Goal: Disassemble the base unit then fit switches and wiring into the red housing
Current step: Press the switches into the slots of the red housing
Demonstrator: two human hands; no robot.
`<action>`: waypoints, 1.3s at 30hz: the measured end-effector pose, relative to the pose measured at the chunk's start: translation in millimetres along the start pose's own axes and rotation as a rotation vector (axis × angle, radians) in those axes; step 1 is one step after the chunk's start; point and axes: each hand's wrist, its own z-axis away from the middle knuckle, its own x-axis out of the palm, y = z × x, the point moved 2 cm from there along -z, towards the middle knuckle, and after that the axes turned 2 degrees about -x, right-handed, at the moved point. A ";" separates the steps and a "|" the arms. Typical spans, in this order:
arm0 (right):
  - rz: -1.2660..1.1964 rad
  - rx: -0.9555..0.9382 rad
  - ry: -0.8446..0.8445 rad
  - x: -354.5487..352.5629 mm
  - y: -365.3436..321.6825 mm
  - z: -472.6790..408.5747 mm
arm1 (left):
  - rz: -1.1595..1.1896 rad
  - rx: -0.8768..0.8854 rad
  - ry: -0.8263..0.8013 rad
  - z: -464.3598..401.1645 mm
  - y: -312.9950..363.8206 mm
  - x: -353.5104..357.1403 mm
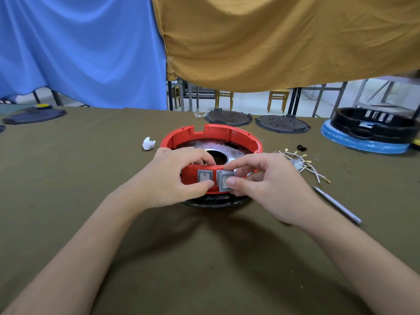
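Progress looks partial: on the counter the red housing has one switch seated, the right hand pinches a second switch at its slot (tilted, unseated), the left hand grips the housing wall, and wires lie loose beside.

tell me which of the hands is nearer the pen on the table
Right. The right hand is just left of the pen, pinching a grey switch at the red housing. The left hand grips the housing, farther off.

The only readable sign is a small circle mark on the left grey switch.
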 end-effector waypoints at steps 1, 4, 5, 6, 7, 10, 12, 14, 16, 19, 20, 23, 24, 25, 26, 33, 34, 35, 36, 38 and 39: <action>0.017 -0.004 0.001 0.5 -0.2 0.5 | -0.006 0.004 0.011 0.0 0.0 -0.1; 0.055 -0.019 0.025 1.5 -2.5 1.3 | -0.009 0.010 0.038 0.8 0.1 -1.1; 0.063 -0.023 0.036 2.1 -3.1 1.3 | -0.011 0.011 0.041 0.7 0.3 -1.2; 0.066 -0.022 0.045 3.0 -3.5 1.1 | -0.010 0.013 0.044 0.7 0.8 -1.1; 0.065 -0.018 0.051 3.7 -3.5 0.9 | -0.002 0.016 0.048 0.9 1.6 -0.6; 0.062 -0.006 0.065 3.1 -3.3 0.5 | 0.035 0.022 0.064 0.8 4.6 0.9; 0.068 -0.006 0.071 2.7 -2.7 0.4 | 0.046 0.020 0.071 -0.1 6.0 2.0; 0.071 -0.007 0.091 2.3 -1.9 0.4 | 0.054 0.013 0.081 -1.1 6.3 2.9; 0.073 -0.012 0.125 3.5 -1.1 0.8 | 0.067 0.012 0.093 -1.0 6.8 3.2; 0.081 -0.029 0.171 6.6 0.1 0.7 | 0.062 0.017 0.111 -0.8 8.4 5.1; 0.097 -0.046 0.180 7.5 0.2 0.9 | 0.062 0.015 0.120 -0.9 8.7 6.0; 0.131 -0.076 0.204 9.0 1.8 0.3 | 0.067 0.018 0.147 -1.7 10.1 7.8; 0.128 -0.079 0.207 8.9 2.8 -0.2 | 0.068 0.023 0.153 -1.9 10.5 8.3; 0.132 -0.091 0.209 8.4 3.3 -0.7 | 0.069 0.029 0.157 -2.1 10.8 8.8; 0.153 -0.114 0.212 7.3 3.3 -1.4 | 0.071 0.031 0.157 -2.0 11.1 9.3; 0.455 -0.189 -0.014 -9.1 5.5 -12.9 | 0.108 0.010 0.138 -2.2 12.4 10.2; 0.455 -0.190 -0.033 -9.5 7.1 -13.6 | 0.111 0.006 0.135 -2.0 12.7 10.2; 0.456 -0.196 -0.034 -9.7 8.3 -14.3 | 0.116 0.001 0.132 -1.9 13.0 10.3; 0.456 -0.201 -0.026 -9.7 9.1 -14.7 | 0.122 -0.002 0.130 -1.8 13.3 10.6; 0.448 -0.206 -0.004 -8.9 9.9 -15.8 | 0.130 -0.004 0.126 -1.8 14.1 11.2; 0.442 -0.208 0.005 -8.4 10.4 -16.6 | 0.133 -0.004 0.123 -2.0 14.4 11.7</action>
